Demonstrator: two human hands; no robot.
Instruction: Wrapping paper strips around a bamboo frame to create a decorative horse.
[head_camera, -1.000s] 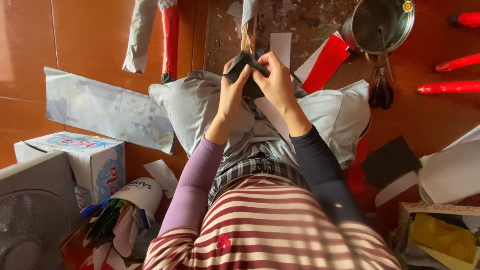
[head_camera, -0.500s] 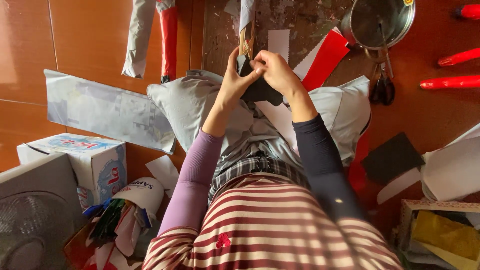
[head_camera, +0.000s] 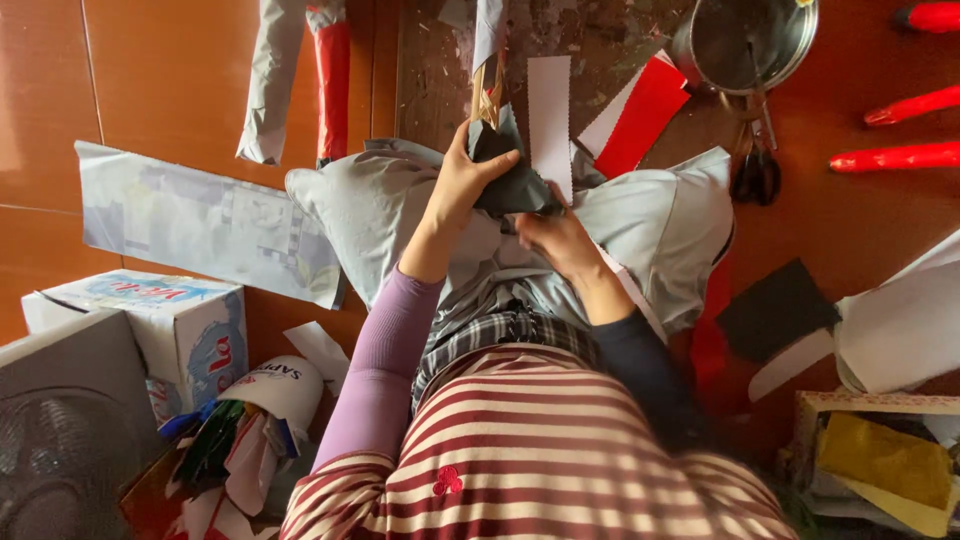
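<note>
Above the lap, left hand (head_camera: 462, 185) and right hand (head_camera: 552, 232) both pinch dark folded paper (head_camera: 508, 172) (between grips).

One view only here, and it comes from the person's head, tipped steeply down over the striped shirt (head_camera: 540, 450) and lap. It faces straight onto the wooden floor (head_camera: 180, 110) ahead of the knees, close enough that the chest fills the bottom edge. Both forearms run up the middle to the left hand (head_camera: 462, 185) and right hand (head_camera: 553, 238). The steel pot (head_camera: 745, 45) sits at the top edge, a box (head_camera: 150, 320) low left.
</note>
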